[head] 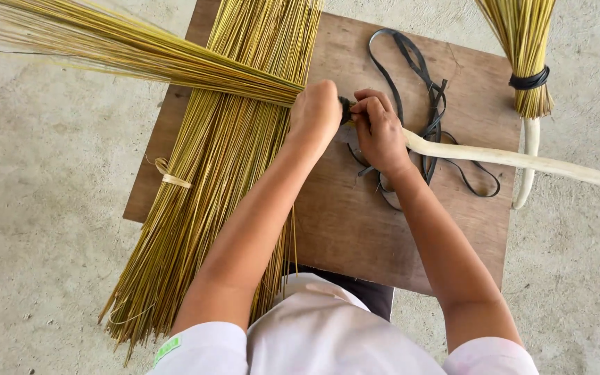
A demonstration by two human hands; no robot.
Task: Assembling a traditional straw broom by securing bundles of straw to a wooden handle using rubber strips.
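Head view: hands [348, 118] grip broom [140, 48] lying crosswise, bristles leftward.

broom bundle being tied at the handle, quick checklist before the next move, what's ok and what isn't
1. Left hand clamped around the neck of the broom bundle: ok.
2. Right hand pinching the black strap at the binding point: ok.
3. Pale wooden handle lined up with the bundle, running out to the right: ok.
4. Strap tightness around the neck: cannot tell, hands cover it.
5. Spare black straps lying within reach on the wooden board: ok.
6. Loose stalk pile lies under the left forearm: not ok, could snag.
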